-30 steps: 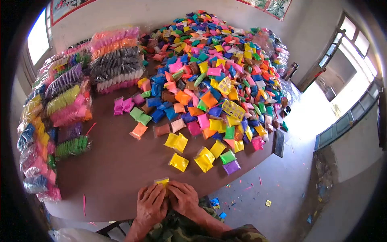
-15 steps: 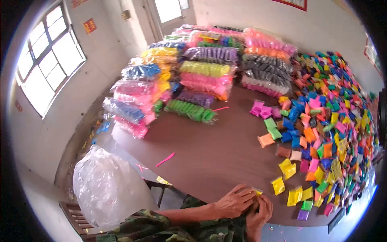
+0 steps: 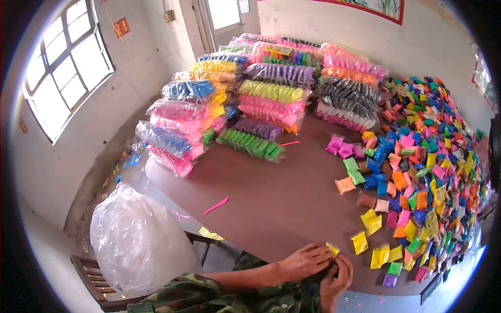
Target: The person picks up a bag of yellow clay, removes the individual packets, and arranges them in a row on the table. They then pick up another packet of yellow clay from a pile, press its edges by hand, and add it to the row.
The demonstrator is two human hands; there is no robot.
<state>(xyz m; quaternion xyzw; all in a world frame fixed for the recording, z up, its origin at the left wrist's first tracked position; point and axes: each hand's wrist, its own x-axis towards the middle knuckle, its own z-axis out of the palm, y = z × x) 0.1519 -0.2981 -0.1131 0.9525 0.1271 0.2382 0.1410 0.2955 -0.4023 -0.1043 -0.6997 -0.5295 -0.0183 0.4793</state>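
A small yellow packet [image 3: 332, 249] with a clear edge sticks up between my two hands near the front edge of the table. My left hand [image 3: 305, 262] comes in from the left in a camouflage sleeve, its fingers closed on the packet's left side. Curled fingers of my right hand [image 3: 336, 277] meet the packet's lower end from the right; part of that grip is hidden. Loose yellow packets [image 3: 359, 242] lie on the table just right of my hands.
A large heap of colourful packets [image 3: 417, 172] covers the table's right side. Clear bags of sorted packets [image 3: 274, 96] are stacked at the back. A pink strip [image 3: 216, 205] lies on the brown tabletop [image 3: 271, 193]. A big translucent bag [image 3: 141, 237] stands by a wooden chair [image 3: 86, 279] at left.
The view has shifted slightly. More of the yellow packet shows above my fingers, and my hands have moved a little apart while staying at the same spot by the table edge.
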